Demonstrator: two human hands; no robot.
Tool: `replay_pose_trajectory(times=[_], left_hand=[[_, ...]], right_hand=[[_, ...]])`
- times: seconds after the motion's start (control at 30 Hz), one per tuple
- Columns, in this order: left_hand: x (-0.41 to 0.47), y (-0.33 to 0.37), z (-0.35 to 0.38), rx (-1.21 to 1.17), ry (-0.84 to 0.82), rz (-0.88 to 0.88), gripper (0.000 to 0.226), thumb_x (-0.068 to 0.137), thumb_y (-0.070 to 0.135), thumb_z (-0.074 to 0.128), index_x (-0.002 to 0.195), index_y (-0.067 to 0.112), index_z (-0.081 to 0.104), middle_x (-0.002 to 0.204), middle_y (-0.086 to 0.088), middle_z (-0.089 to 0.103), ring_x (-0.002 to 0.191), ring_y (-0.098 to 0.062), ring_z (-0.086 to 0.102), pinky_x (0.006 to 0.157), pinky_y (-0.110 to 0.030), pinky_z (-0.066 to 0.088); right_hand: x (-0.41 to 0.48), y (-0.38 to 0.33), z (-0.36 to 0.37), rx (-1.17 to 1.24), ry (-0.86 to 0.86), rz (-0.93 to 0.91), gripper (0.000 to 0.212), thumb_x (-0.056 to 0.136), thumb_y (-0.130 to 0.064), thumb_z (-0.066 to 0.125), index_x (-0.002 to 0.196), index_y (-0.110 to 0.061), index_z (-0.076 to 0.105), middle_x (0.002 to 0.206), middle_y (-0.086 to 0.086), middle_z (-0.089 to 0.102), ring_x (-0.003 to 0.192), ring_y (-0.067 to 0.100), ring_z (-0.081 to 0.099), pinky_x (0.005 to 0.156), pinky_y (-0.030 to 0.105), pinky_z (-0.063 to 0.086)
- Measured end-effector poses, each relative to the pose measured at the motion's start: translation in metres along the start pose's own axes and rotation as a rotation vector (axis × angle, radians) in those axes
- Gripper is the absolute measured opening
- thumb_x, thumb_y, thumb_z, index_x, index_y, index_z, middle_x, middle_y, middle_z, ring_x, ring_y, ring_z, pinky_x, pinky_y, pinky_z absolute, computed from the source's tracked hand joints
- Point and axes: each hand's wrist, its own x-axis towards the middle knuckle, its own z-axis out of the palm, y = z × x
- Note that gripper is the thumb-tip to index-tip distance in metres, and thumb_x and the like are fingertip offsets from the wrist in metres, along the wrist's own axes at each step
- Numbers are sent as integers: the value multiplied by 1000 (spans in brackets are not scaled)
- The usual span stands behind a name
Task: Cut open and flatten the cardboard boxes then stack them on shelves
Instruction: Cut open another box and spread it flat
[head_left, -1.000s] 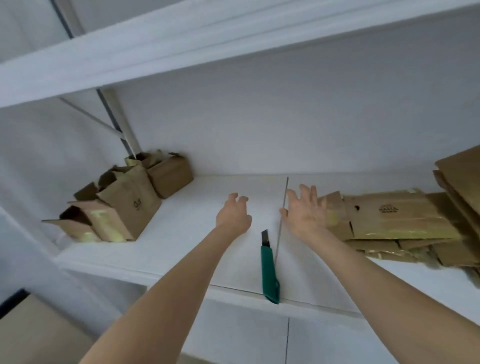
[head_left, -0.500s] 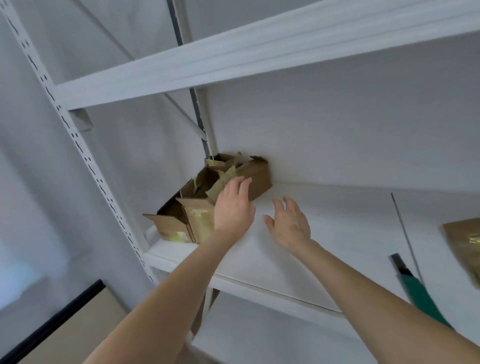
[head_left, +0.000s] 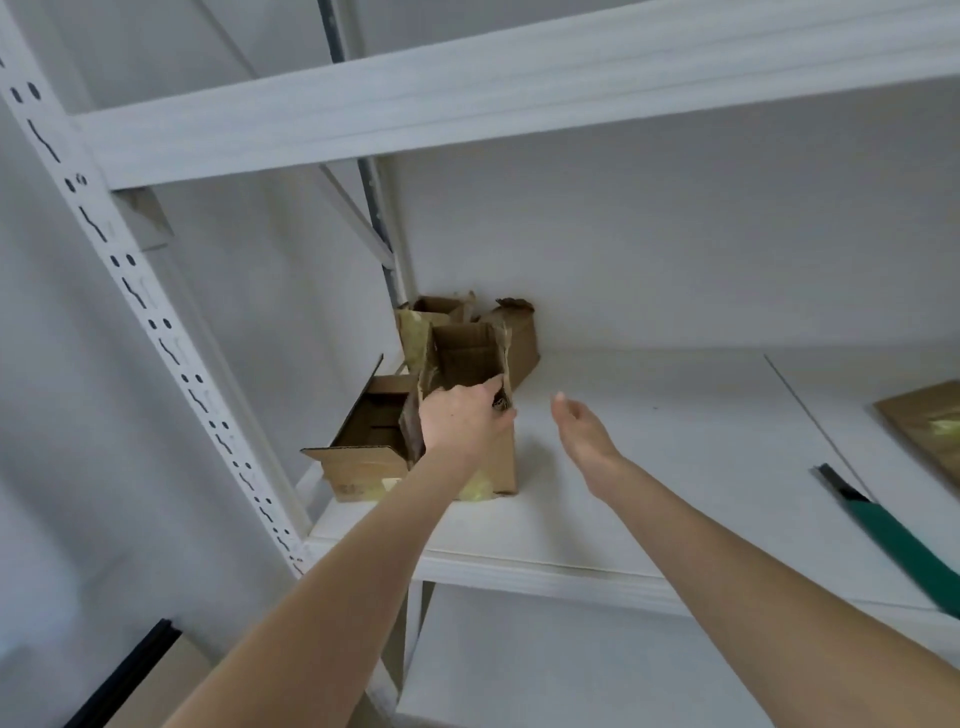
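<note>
The open cardboard box (head_left: 496, 462) at the shelf's (head_left: 649, 478) left end is now ours: our left hand (head_left: 460, 421), only hovering a moment ago, curls over its rim. Our right hand (head_left: 582, 431) waits beside it, open and empty. The green utility knife (head_left: 893, 540) lies well to the right, likely needed next.

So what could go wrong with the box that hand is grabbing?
The left hand holds the front box by its thin top edge, so the cardboard might tear or slip. The open box right beside it could get dragged along and off the shelf. The green knife lies near the shelf's front edge; a bump might knock it down.
</note>
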Motion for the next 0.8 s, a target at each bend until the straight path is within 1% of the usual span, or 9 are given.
replay_pose_trajectory(times=[0.1, 0.23, 0.33, 0.43, 0.53, 0.63, 0.7, 0.73, 0.8], left_hand=[[2, 12, -6, -113, 130, 21, 40, 99, 43, 46, 139, 41, 46, 90, 0, 70, 83, -23, 66, 69, -32, 52], [25, 18, -35, -543, 231, -92, 41, 95, 42, 55, 134, 32, 56, 102, -2, 71, 95, -26, 66, 78, -36, 54], [36, 28, -58, -1086, 175, -250, 38, 94, 32, 61, 128, 17, 62, 102, 3, 66, 99, -18, 62, 92, -33, 50], [30, 44, -58, -1460, -48, -521, 24, 92, 29, 65, 113, 18, 66, 94, 3, 62, 90, -16, 56, 94, -34, 47], [18, 54, -36, -1493, -145, -669, 18, 89, 31, 69, 103, 19, 67, 106, -4, 65, 102, -25, 58, 99, -39, 47], [6, 56, -10, -1390, -195, -724, 23, 92, 25, 67, 107, 8, 65, 114, -11, 65, 104, -30, 59, 100, -43, 47], [-1, 62, 3, -1310, -257, -742, 30, 97, 23, 59, 119, 3, 61, 122, -15, 63, 109, -32, 58, 99, -45, 47], [-5, 67, 5, -1306, -302, -747, 34, 100, 26, 53, 124, 3, 57, 123, -16, 62, 110, -33, 58, 97, -45, 48], [-11, 75, 4, -1340, -402, -744, 47, 103, 38, 43, 133, 3, 51, 126, -15, 60, 114, -32, 58, 95, -41, 46]], right_hand=[[1, 12, -34, 56, 81, 29, 63, 102, -48, 34, 152, -11, 27, 156, 9, 31, 141, 29, 33, 112, 39, 27], [-1, 25, -90, 189, 150, 81, 75, 97, -54, 44, 156, -16, 14, 160, 6, 21, 145, 28, 25, 115, 45, 22], [-11, 31, -130, 306, 152, 92, 95, 86, -65, 53, 157, -19, 9, 161, 5, 18, 147, 29, 19, 116, 49, 18], [-21, 33, -161, 344, 58, 114, 107, 66, -79, 57, 151, -23, 27, 154, 4, 35, 139, 32, 35, 110, 52, 28], [-28, 30, -180, 291, 49, 53, 81, 71, -69, 66, 132, -20, 50, 130, 3, 58, 110, 26, 61, 96, 43, 48], [-33, 25, -188, 166, 123, 9, 56, 77, -60, 71, 112, -19, 58, 108, -2, 62, 97, 20, 62, 91, 37, 50], [-34, 21, -186, 68, 179, -10, 46, 76, -57, 73, 98, -19, 59, 98, -5, 61, 87, 11, 58, 79, 31, 46], [-33, 19, -184, 10, 214, -11, 51, 72, -60, 74, 99, -19, 58, 98, -5, 61, 86, 11, 56, 76, 30, 45], [-30, 13, -176, -141, 270, 6, 76, 58, -74, 71, 108, -19, 55, 103, -4, 62, 93, 17, 59, 80, 36, 50]])
